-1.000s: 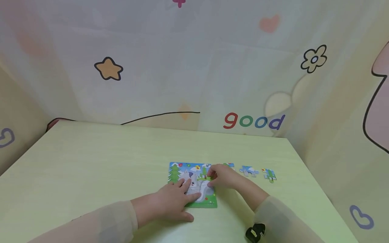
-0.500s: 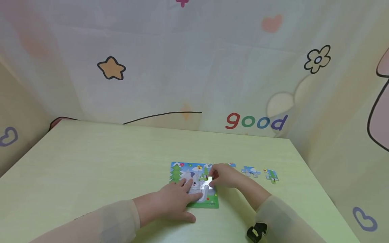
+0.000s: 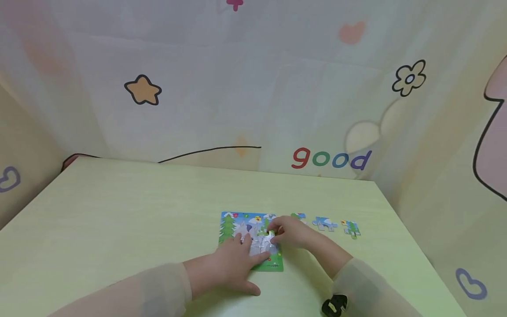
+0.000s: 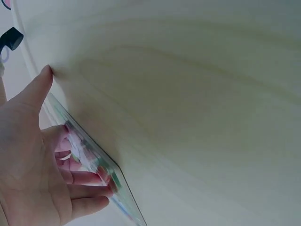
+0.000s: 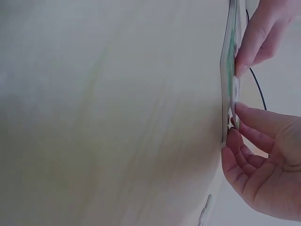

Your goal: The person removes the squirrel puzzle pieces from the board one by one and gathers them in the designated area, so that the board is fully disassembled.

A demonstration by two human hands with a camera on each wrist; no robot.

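A jigsaw puzzle (image 3: 227, 225) with a pale cartoon animal, trees and grass lies in its flat tray on the table. My left hand (image 3: 237, 263) rests on it with fingers spread; the left wrist view shows the hand (image 4: 37, 165) with its thumb held apart. At the puzzle's right side, my right hand (image 3: 293, 232) pinches a glossy puzzle piece (image 3: 269, 240) between thumb and fingers. In the right wrist view this hand (image 5: 268, 160) is at the tray's edge (image 5: 225, 94), its lower fingers curled. Whether the piece lies fully flat is hard to see.
To the right of the puzzle lie three loose pieces: one partly hidden behind the right hand (image 3: 299, 215), a blue one (image 3: 325, 223) and one with a tree (image 3: 351, 228). A printed cloth (image 3: 214, 110) hangs behind the pale table (image 3: 138, 211).
The pinched piece flashed bright half a second ago and shows less glare now. My left hand has slid slightly to the right over the puzzle. The right hand stays at the puzzle's right side.
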